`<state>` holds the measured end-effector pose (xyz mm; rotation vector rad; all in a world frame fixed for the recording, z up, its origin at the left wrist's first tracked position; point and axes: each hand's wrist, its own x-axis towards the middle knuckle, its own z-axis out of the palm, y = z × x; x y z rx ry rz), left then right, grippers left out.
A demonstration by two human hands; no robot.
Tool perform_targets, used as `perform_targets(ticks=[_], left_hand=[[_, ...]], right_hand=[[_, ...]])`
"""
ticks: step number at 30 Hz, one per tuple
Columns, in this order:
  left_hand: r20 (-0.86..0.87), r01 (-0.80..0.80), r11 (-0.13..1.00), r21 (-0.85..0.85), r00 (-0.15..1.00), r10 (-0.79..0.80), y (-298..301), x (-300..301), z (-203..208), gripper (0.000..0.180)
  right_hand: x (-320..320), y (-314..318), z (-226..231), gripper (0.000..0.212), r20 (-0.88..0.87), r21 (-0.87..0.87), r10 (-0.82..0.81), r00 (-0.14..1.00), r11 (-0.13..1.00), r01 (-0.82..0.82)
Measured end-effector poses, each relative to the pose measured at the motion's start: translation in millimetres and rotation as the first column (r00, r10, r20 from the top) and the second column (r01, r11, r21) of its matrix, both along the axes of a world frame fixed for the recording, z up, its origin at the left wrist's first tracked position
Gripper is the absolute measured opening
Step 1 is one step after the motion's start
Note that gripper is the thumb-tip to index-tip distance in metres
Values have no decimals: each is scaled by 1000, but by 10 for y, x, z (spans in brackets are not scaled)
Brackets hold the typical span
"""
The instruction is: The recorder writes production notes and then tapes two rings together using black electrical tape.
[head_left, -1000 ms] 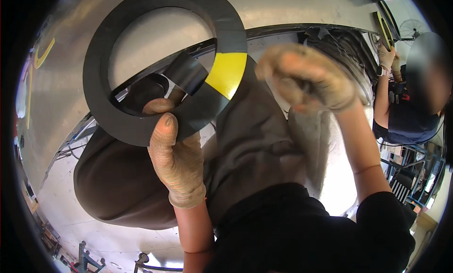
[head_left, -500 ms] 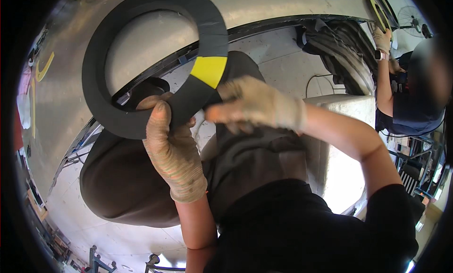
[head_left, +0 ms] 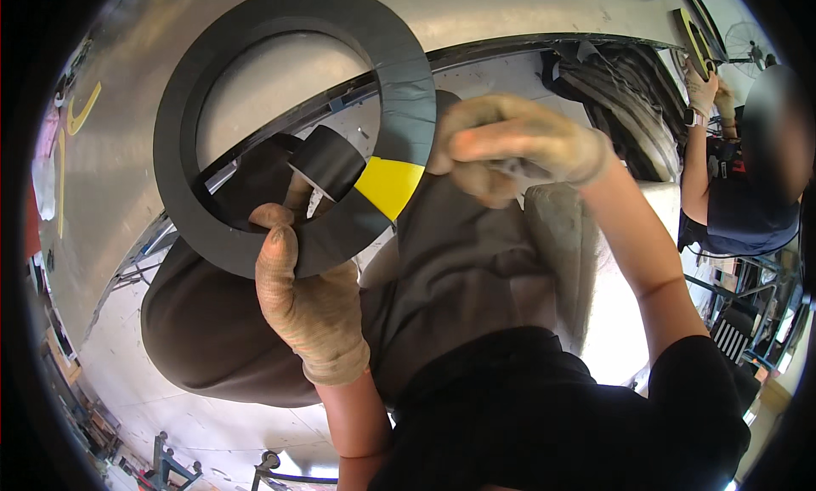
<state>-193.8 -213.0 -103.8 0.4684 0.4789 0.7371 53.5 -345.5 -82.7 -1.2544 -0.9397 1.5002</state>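
A large black ring [head_left: 180,143] is held up in front of me, with a bare yellow section [head_left: 393,187] at its lower right and creased black wrapping above that. My left hand [head_left: 310,308], in a light knit work glove, grips the ring's lower part with the thumb on top. Its fingers show through the opening, touching or close to a roll of black tape [head_left: 327,161]. My gloved right hand [head_left: 527,143] is at the ring's right edge, fingers bent and smeared by motion. Whether it holds anything cannot be made out.
The metal worktable [head_left: 501,11] edge runs behind the ring. Yellow curved strips [head_left: 82,113] lie on its left. Dark striped cloth [head_left: 625,100] hangs at the right beside a pale block-like seat [head_left: 629,262]. A co-worker [head_left: 748,185] at the far right holds another ring-shaped piece.
The ring has turned slightly, so the yellow section sits lower. The tape roll has come into view inside the opening. My right hand has moved right and up from under the ring.
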Motion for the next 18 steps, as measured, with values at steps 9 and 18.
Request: perform_targets(ticks=[9,18], left_hand=[[-6,48,995,90,999,-48,23,81,-28,29],[-344,-117,981,153,925,164,122,46,110,27]], right_hand=[[-235,741,385,32,-450,-32,100,887,991,-127],[-784,145,-99,51,73,-380,-69,995,920,92]])
